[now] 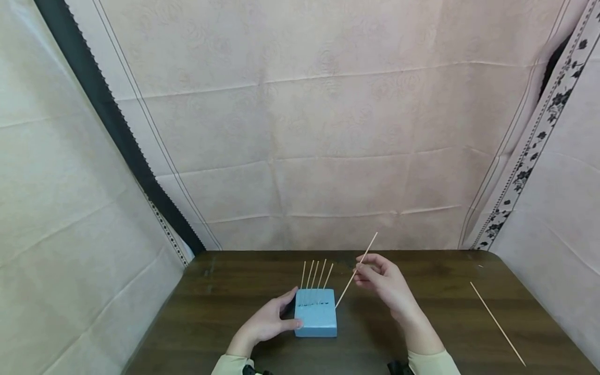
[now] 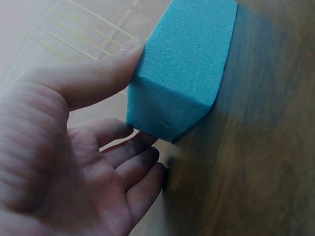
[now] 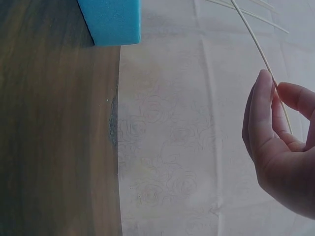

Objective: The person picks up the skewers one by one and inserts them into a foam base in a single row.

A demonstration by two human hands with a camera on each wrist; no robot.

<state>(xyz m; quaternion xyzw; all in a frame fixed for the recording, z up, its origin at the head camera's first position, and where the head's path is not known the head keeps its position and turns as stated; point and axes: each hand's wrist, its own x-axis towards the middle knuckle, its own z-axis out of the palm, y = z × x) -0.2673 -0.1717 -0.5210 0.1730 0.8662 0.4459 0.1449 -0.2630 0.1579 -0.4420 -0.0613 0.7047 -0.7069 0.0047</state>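
A light blue foam block (image 1: 316,319) rests on the table, with several thin wooden skewers (image 1: 315,275) standing in a row from its far part, some slightly tilted. My left hand (image 1: 268,320) holds the block at its left side, the thumb on the near edge and a finger at the far corner. To the right of the block, my right hand (image 1: 383,282) pinches another wooden skewer (image 3: 257,45) between thumb and fingertips. That skewer slants, its lower end close to the block's right side; whether they touch I cannot tell.
On the right part of the dark wooden table (image 1: 211,312) lies one more loose skewer (image 1: 498,324). A pale patterned cloth (image 1: 328,130) hangs behind the table's far edge, and further cloth hangs along both sides.
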